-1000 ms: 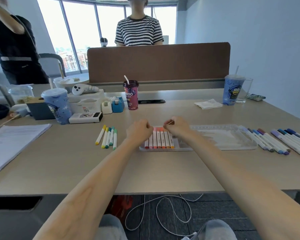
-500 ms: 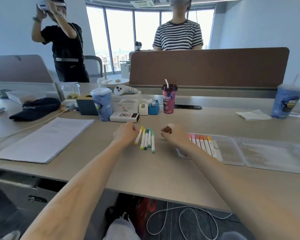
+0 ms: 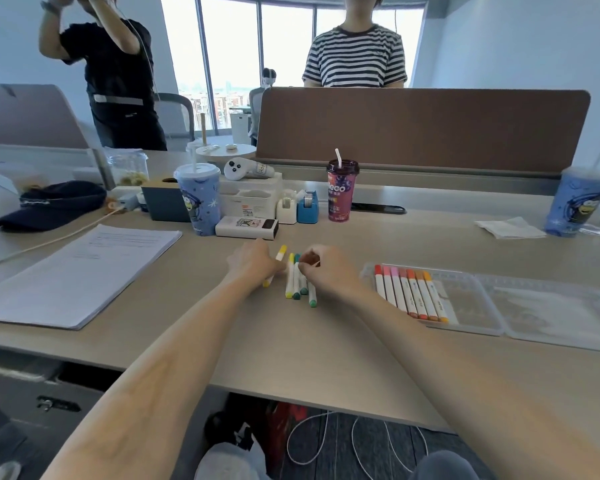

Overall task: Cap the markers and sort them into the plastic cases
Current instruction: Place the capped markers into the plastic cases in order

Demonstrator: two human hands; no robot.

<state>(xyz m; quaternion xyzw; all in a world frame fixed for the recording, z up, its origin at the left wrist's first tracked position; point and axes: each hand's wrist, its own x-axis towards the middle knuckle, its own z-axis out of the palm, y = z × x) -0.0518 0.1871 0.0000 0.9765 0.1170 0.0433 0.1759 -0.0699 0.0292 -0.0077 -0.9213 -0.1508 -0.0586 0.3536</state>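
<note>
Several white markers with yellow and green caps point(image 3: 293, 284) lie side by side on the desk in front of me. My left hand point(image 3: 252, 263) grips the leftmost one, a yellow-capped marker point(image 3: 281, 252) that sticks out slanted past my fingers. My right hand point(image 3: 328, 270) has its fingers curled down onto the far ends of the green-capped markers and pinches one of them. To the right lies an open clear plastic case point(image 3: 465, 301). A row of red, pink and orange markers point(image 3: 409, 294) fills its left part.
The case's open lid point(image 3: 555, 315) lies flat at the right. A stack of paper point(image 3: 80, 271) lies at the left. Behind the markers stand a power bank point(image 3: 246, 227), two tape dispensers point(image 3: 297, 209), a blue cup point(image 3: 199, 199) and a purple cup point(image 3: 340, 190). Two people stand beyond the desk.
My view and both hands have moved left, from the case to the yellow and green markers. My left hand has taken hold of the yellow-capped marker and my right hand has closed onto the green ones.
</note>
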